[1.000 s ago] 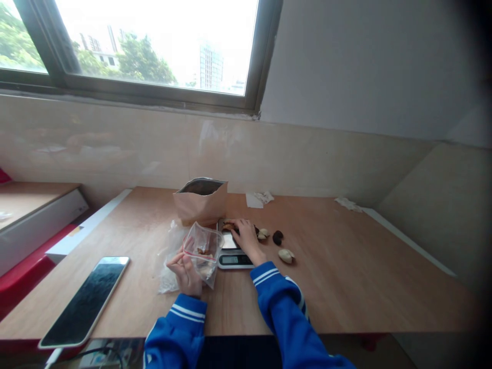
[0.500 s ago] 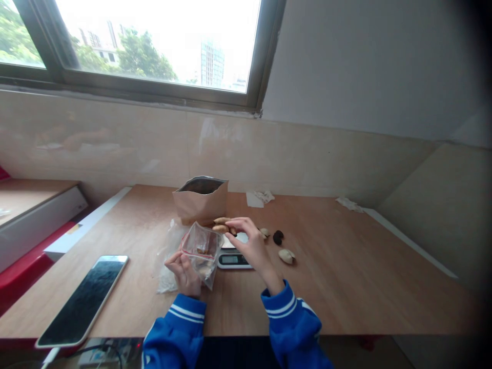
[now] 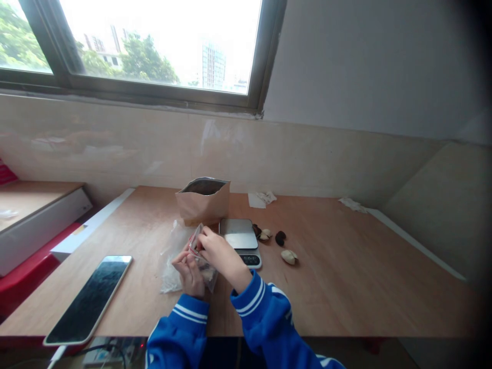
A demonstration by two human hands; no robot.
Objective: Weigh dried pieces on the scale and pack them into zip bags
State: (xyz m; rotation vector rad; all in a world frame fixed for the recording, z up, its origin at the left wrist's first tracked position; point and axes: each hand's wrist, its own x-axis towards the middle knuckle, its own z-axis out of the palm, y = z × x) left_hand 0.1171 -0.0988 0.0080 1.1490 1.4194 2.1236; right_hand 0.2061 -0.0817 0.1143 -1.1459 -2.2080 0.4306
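1. Head view, hands: the left hand [image 3: 189,274] holds a small clear zip bag [image 3: 202,261] by its near edge, thumb and fingers pinched on the plastic. The right hand [image 3: 217,252] sits at the bag's mouth with its fingertips bunched together and pushed just inside; whether they pinch anything there cannot be told, since the hand hides them.

2. Head view, around the fingers: just beyond the right knuckles stands a digital scale [image 3: 241,239], its steel plate bare. Behind the bag, away from the person, a brown paper pouch [image 3: 203,201] stands open. More clear plastic [image 3: 171,259] lies flat to the left of the left fingers. A few nuts [image 3: 288,256] lie loose on the table [image 3: 346,266], to the right of the scale and well apart from both hands. A phone [image 3: 89,299] lies face up far to the left.

3. Risks, as a judgement: the bag hangs from one pinch only, so a slack left grip could let it sag and tip out what it holds. The mouth looks narrow; drawing the right fingers out fast might drag the bag or flick pieces onto the table. The right forearm passes near the scale and could nudge it.
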